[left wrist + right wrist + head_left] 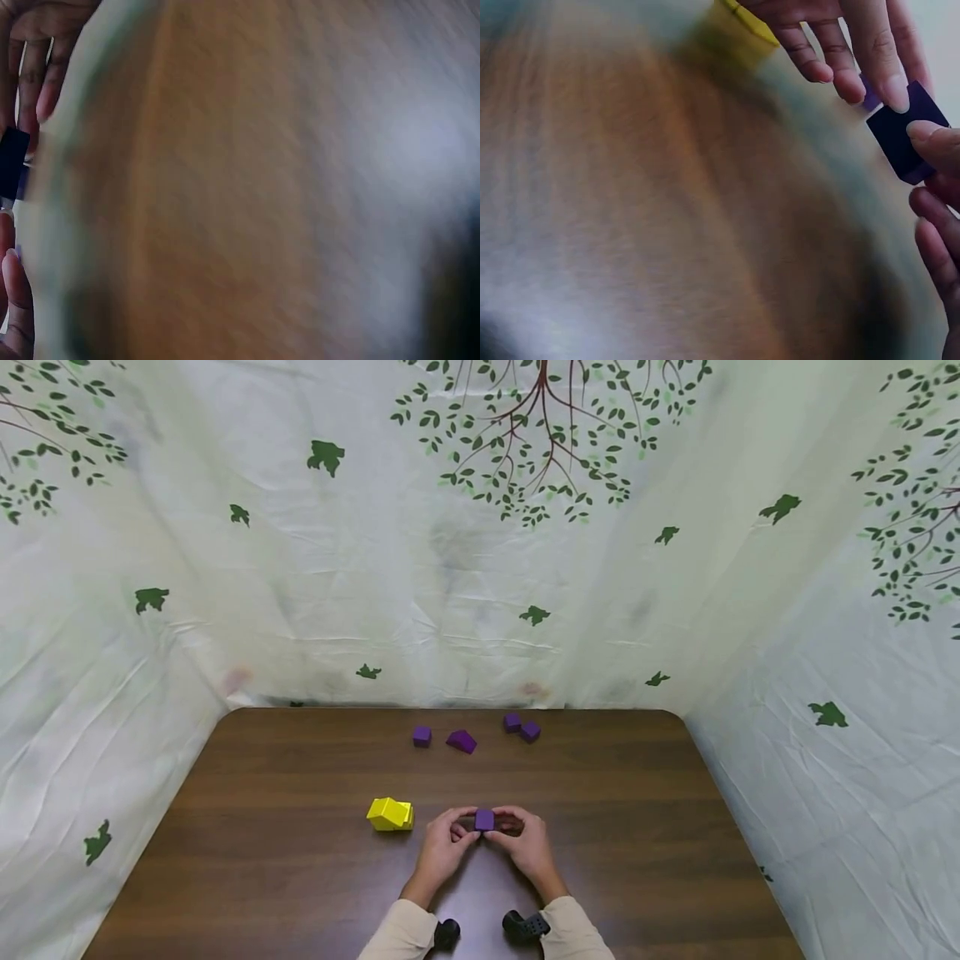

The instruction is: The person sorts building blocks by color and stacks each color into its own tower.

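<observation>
A purple cube [484, 820] is between the two hands, near the middle of the wooden table. My left hand [442, 847] pinches its left side with thumb and fingertips, and my right hand [531, 847] pinches the right side. In the right wrist view the dark purple block [901, 142] shows a thumb or fingertip of each hand on it. Only part of the block [12, 161] appears at the left edge of the left wrist view. Yellow blocks [390, 814], standing close together, lie just left of my left hand.
Along the back of the table [300, 777] lie a purple cube [422, 737], an angular purple block [462, 742] and two more purple cubes [512, 722] side by side. A leaf-printed white cloth [450, 568] hangs behind. Black devices [525, 927] are at the wrists.
</observation>
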The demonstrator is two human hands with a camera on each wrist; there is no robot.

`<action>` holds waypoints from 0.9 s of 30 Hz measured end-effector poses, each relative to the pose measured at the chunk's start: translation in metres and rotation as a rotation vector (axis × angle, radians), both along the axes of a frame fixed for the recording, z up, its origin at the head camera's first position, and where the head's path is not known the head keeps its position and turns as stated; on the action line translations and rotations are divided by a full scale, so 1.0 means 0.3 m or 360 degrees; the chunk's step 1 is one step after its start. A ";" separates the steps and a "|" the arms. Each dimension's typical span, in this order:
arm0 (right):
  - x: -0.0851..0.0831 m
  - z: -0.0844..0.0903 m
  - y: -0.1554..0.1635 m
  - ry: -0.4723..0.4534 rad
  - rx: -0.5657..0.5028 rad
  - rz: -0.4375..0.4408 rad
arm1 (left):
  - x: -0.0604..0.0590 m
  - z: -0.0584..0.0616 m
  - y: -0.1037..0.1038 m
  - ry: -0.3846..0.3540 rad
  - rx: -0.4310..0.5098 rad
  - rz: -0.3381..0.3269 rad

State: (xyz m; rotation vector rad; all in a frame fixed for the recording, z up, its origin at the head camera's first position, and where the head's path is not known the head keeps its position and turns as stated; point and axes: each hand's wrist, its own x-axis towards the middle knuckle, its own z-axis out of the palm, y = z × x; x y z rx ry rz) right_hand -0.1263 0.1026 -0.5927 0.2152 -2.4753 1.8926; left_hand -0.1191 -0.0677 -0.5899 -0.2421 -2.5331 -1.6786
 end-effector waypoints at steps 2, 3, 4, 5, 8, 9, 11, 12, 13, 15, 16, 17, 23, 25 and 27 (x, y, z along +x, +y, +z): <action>0.000 -0.021 -0.004 0.0030 0.0036 0.0000 | 0.001 -0.019 -0.011 -0.0011 -0.0004 -0.0009; 0.001 -0.028 -0.006 0.0043 0.0059 -0.0006 | 0.001 -0.027 -0.017 -0.0013 -0.0006 -0.0018; 0.002 -0.035 -0.007 0.0060 0.0081 -0.0007 | 0.000 -0.033 -0.022 -0.0018 -0.0011 -0.0025; 0.003 -0.039 -0.010 0.0067 0.0101 -0.0012 | 0.000 -0.039 -0.026 -0.0015 -0.0022 -0.0030; 0.007 -0.047 -0.014 0.0094 0.0170 -0.0014 | -0.002 -0.054 -0.036 -0.0019 -0.0030 -0.0042; 0.008 -0.047 -0.015 0.0099 0.0191 -0.0014 | -0.002 -0.058 -0.038 -0.0020 -0.0021 -0.0048; 0.009 -0.047 -0.016 0.0115 0.0228 -0.0015 | -0.003 -0.065 -0.041 -0.0021 0.0001 -0.0052; 0.008 -0.048 -0.016 0.0123 0.0242 -0.0014 | -0.003 -0.069 -0.044 -0.0024 0.0016 -0.0056; 0.008 -0.048 -0.016 0.0134 0.0263 -0.0016 | -0.003 -0.071 -0.045 -0.0028 0.0027 -0.0057; 0.008 -0.050 -0.016 0.0152 0.0294 -0.0016 | -0.002 -0.073 -0.050 -0.0031 0.0040 -0.0061; 0.008 -0.053 -0.017 0.0163 0.0312 -0.0015 | -0.003 -0.073 -0.051 -0.0037 0.0040 -0.0060; 0.007 -0.055 -0.017 0.0175 0.0325 -0.0017 | -0.003 -0.073 -0.052 -0.0042 0.0036 -0.0059; 0.008 -0.065 -0.019 0.0209 0.0340 -0.0026 | -0.005 -0.071 -0.051 -0.0047 -0.0019 -0.0061; 0.010 -0.065 -0.014 0.0200 0.0330 -0.0004 | -0.003 -0.074 -0.051 -0.0030 -0.0045 -0.0052; 0.010 -0.065 -0.002 0.0178 0.0258 0.0038 | -0.001 -0.080 -0.051 -0.0011 -0.0063 -0.0043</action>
